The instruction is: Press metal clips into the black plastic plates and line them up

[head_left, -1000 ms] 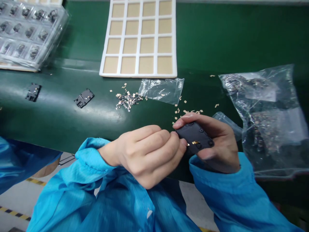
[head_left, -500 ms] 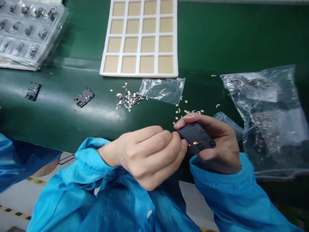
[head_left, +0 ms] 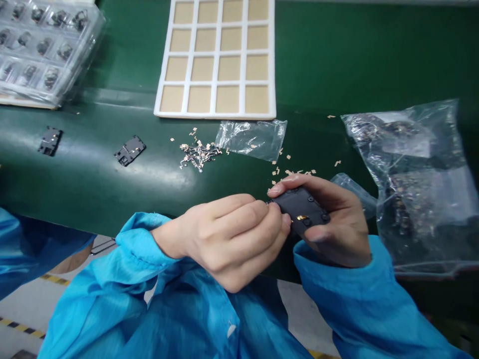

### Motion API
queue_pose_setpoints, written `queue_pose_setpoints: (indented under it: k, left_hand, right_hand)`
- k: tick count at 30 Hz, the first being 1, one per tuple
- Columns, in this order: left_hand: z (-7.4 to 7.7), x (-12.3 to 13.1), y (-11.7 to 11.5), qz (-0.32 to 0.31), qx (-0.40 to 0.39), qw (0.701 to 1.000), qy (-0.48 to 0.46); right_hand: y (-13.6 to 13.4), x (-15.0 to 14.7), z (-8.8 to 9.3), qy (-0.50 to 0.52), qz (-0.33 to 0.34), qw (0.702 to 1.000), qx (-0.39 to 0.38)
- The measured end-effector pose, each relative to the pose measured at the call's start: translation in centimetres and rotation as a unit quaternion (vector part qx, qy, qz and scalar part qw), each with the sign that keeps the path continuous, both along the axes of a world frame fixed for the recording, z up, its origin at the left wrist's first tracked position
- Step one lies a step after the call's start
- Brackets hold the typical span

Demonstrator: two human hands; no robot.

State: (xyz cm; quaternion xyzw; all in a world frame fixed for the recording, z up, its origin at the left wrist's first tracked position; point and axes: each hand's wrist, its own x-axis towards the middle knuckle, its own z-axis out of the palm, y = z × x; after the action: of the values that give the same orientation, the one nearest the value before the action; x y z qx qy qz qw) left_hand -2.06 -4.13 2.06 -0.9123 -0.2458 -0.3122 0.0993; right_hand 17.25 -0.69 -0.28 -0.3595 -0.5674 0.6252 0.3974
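A flat black plastic part (head_left: 299, 204) with small round posts and a gold contact lies in my right hand (head_left: 340, 219), fingers and thumb closed around its edges. Against its left end press the curled fingers of my left hand (head_left: 239, 239); whatever they pinch is hidden behind them. Just beyond my hands lie scattered tiny beige pieces (head_left: 288, 172). Further left is a small pile of metallic and beige strips (head_left: 201, 153). Two similar black parts lie on the table, one nearer the pile (head_left: 130, 150) and one farther left (head_left: 50, 141).
A white-framed tray (head_left: 216, 86) with beige compartments sits at the back, a small clear bag (head_left: 252, 140) before it. Stacked clear trays (head_left: 71, 65) hold dark parts at far left. A large plastic bag (head_left: 419, 199) of parts lies right. Another person's blue sleeve (head_left: 33, 249) shows at left.
The black part and my right hand have shifted slightly left, toward my left fingers. The things on the table stay where they were.
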Motion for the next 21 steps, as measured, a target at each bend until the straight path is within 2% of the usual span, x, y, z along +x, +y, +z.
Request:
queue_pose_setpoints:
  k: [5, 7, 9, 11, 12, 15, 16, 17, 19, 21]
  left_hand:
    - [-0.9, 0.1, 0.7, -0.001, -0.01, 0.998, -0.056]
    - [-1.5, 0.1, 0.9, 0.012, -0.047, 0.991, -0.127]
    - [-1.8, 0.3, 0.9, 0.044, -0.112, 0.967, -0.224]
    - [-1.8, 0.4, 1.0, 0.07, -0.238, 0.913, -0.325]
    - [-1.7, 0.5, 1.0, 0.074, -0.327, 0.869, -0.365]
    - [-1.3, 0.7, 1.2, 0.047, -0.583, 0.695, -0.419]
    - [-1.2, 0.8, 1.3, 0.039, -0.629, 0.648, -0.427]
    - [-1.1, 0.8, 1.4, 0.034, -0.651, 0.619, -0.438]
    - [-1.1, 0.8, 1.5, 0.039, -0.649, 0.604, -0.461]
    - [-1.2, 0.7, 1.4, 0.052, -0.625, 0.624, -0.467]
  right_hand:
    - [0.0, 0.0, -0.4, 0.023, 0.011, 1.0, 0.003]
    - [0.0, 0.1, -0.5, 0.038, -0.001, 0.999, 0.0]
    - [-0.1, 0.4, -0.5, 0.043, -0.014, 0.999, 0.013]
    - [0.0, 0.6, -0.5, 0.036, -0.024, 0.998, 0.041]
    - [0.0, 0.7, -0.5, 0.032, -0.027, 0.998, 0.053]
    - [0.2, 0.8, -0.4, 0.027, -0.024, 0.998, 0.06]
    - [0.2, 0.8, -0.3, 0.022, -0.023, 0.998, 0.056]
    - [0.1, 0.7, -0.2, 0.011, -0.027, 0.998, 0.053]
    - [0.1, 0.5, 0.0, -0.022, -0.046, 0.997, 0.051]
    - [0.0, 0.3, 0.3, -0.065, -0.063, 0.994, 0.054]
